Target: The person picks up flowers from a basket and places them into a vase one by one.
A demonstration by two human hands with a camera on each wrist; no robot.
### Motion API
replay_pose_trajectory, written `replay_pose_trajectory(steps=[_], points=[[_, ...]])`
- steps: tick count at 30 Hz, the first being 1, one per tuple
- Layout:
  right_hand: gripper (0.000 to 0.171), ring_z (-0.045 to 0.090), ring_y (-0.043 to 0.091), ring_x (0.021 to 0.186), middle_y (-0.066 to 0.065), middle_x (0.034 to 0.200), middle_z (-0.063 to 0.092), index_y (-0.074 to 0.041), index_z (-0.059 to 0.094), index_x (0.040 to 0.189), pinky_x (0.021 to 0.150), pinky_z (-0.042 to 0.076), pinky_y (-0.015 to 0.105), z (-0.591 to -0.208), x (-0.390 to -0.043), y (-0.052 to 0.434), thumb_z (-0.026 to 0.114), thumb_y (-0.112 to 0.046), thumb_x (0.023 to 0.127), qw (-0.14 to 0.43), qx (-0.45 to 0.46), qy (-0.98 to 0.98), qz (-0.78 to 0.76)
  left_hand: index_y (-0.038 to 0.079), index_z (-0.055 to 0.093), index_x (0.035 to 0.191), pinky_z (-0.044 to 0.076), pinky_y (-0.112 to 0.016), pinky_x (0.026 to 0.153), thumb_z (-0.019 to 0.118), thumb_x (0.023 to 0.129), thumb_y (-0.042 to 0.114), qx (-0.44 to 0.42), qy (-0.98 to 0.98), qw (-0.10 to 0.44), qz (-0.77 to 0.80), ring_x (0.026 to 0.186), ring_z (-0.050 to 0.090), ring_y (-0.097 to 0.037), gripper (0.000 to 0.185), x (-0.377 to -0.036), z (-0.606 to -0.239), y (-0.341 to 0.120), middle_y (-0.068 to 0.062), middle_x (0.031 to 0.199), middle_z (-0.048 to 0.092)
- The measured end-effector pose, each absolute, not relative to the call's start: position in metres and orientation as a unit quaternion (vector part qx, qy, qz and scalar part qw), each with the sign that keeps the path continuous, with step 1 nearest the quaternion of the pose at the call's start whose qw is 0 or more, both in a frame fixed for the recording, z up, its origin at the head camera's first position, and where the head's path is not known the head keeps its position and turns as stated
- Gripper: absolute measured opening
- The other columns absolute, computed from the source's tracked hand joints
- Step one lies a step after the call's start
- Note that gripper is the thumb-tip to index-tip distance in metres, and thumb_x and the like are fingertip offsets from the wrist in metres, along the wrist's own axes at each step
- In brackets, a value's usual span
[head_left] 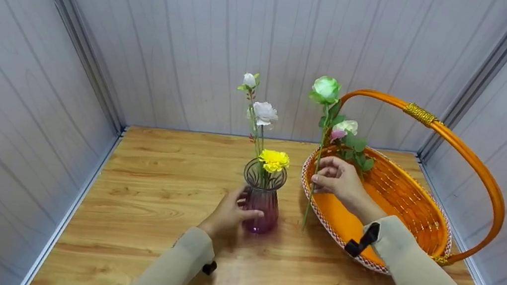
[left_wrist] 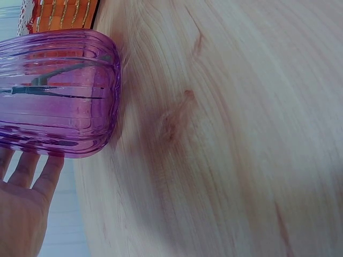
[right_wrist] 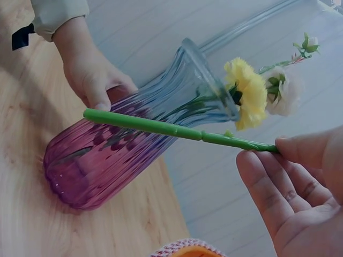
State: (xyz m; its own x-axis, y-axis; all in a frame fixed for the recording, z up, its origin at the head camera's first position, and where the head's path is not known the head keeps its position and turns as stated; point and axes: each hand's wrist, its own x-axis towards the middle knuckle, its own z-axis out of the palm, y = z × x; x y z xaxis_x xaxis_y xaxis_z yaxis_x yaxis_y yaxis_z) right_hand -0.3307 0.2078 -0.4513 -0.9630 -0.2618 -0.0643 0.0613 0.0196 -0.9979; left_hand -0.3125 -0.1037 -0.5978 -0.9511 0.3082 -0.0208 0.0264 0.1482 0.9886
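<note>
Both hands are busy: my left hand (head_left: 230,212) is wrapped partway round the see-through vase (head_left: 261,209), thumb across the front, and my right hand (head_left: 340,180) has a pale green rose (head_left: 325,90) by its stem (right_wrist: 177,132), pinched between thumb and fingertips with the other fingers loose. Vase is standing upright around the middle of the head view on the wooden counter (head_left: 168,175), greyish up top and fading to purple at the base. It's got a yellow flower (head_left: 274,160) sitting low by the rim, a white flower (head_left: 265,113) above that and a white bud (head_left: 249,80) highest of all. My rose is a bit right of centre with the bloom up top and the stem pointing down past the basket's left edge, and there's a strip of counter showing between it and the vase. Orange basket (head_left: 405,200) takes up the right side of the frame, with a big arched handle (head_left: 476,168) and some white and pink flowers (head_left: 347,126) plus green leaves (head_left: 358,145) at the far end. Left wrist view has the purple base at upper left, dark stem ends visible through it
</note>
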Motion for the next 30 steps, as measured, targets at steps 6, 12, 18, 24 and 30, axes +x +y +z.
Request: replay_pose_trajectory(steps=[6, 12, 18, 24, 30], points=[[0.025, 0.074, 0.015, 0.070, -0.001, 0.081, 0.071, 0.002, 0.052, 0.121, 0.069, 0.069, 0.032, -0.433, -0.336, 0.197, 0.063, 0.013, 0.101, 0.090, -0.084, 0.698, -0.706, 0.018, 0.049, 0.160, 0.051, -0.055, 0.121, 0.092, 0.089, 0.025, 0.129, 0.754, 0.101, 0.636, 0.143, 0.056, -0.040, 0.083, -0.312, -0.597, -0.105, -0.016, 0.152, 0.059], [0.016, 0.073, 0.014, 0.069, -0.001, 0.079, 0.069, 0.003, 0.053, 0.119, 0.066, 0.067, 0.029, -0.417, -0.342, 0.188, 0.060, 0.007, 0.105, 0.061, -0.095, 0.698, -0.707, 0.020, 0.047, 0.162, 0.052, -0.054, 0.120, 0.092, 0.089, 0.026, 0.134, 0.756, 0.098, 0.633, 0.143, 0.057, -0.039, 0.086, -0.313, -0.597, -0.105, -0.016, 0.153, 0.059], [0.010, 0.074, 0.015, 0.071, 0.002, 0.082, 0.074, 0.002, 0.055, 0.117, 0.067, 0.069, 0.031, -0.406, -0.349, 0.182, 0.059, 0.001, 0.108, 0.032, -0.102, 0.707, -0.699, 0.021, 0.049, 0.160, 0.050, -0.055, 0.122, 0.092, 0.087, 0.031, 0.126, 0.761, 0.106, 0.628, 0.144, 0.057, -0.038, 0.085, -0.312, -0.595, -0.105, -0.013, 0.154, 0.058], [0.009, 0.074, 0.015, 0.071, 0.004, 0.084, 0.076, 0.003, 0.054, 0.113, 0.070, 0.069, 0.033, -0.404, -0.353, 0.176, 0.061, -0.002, 0.108, 0.001, -0.120, 0.703, -0.701, 0.025, 0.048, 0.162, 0.049, -0.057, 0.122, 0.092, 0.088, 0.031, 0.125, 0.762, 0.104, 0.627, 0.145, 0.056, -0.038, 0.086, -0.312, -0.596, -0.106, -0.012, 0.155, 0.058], [0.007, 0.075, 0.015, 0.071, 0.000, 0.087, 0.077, 0.002, 0.053, 0.111, 0.071, 0.069, 0.031, -0.403, -0.354, 0.172, 0.059, 0.001, 0.108, -0.019, -0.124, 0.684, -0.719, 0.022, 0.049, 0.160, 0.051, -0.056, 0.121, 0.091, 0.089, 0.029, 0.125, 0.763, 0.102, 0.626, 0.144, 0.056, -0.039, 0.083, -0.313, -0.595, -0.105, -0.015, 0.153, 0.058]])
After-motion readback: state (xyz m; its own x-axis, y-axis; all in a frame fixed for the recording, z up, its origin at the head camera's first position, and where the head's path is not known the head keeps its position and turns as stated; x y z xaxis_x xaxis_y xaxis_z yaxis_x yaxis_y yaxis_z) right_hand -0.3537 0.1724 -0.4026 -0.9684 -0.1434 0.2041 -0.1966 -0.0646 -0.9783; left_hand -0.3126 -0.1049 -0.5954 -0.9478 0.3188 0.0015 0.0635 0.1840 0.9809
